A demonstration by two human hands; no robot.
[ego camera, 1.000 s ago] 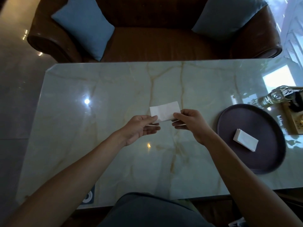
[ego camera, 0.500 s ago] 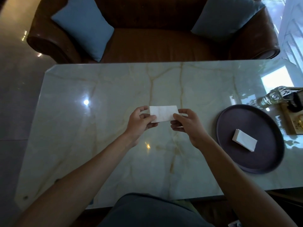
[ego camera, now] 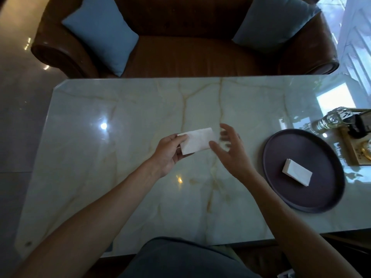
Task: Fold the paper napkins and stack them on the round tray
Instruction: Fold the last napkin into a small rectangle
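Over the marble counter (ego camera: 124, 177) our left hand (ego camera: 170, 153) pinches the folded napkin (ego camera: 197, 143) while our right hand (ego camera: 230, 151), fingers spread, should retake its free end squarely before creasing.

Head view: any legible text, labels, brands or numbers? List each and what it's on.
None can be read.
Glass bottle: dark marks near its top, too blurred to read.
Wooden box at the right edge: gold emblem, no legible characters.
Held napkin, napkin stack, round tray and marble table: no print visible.
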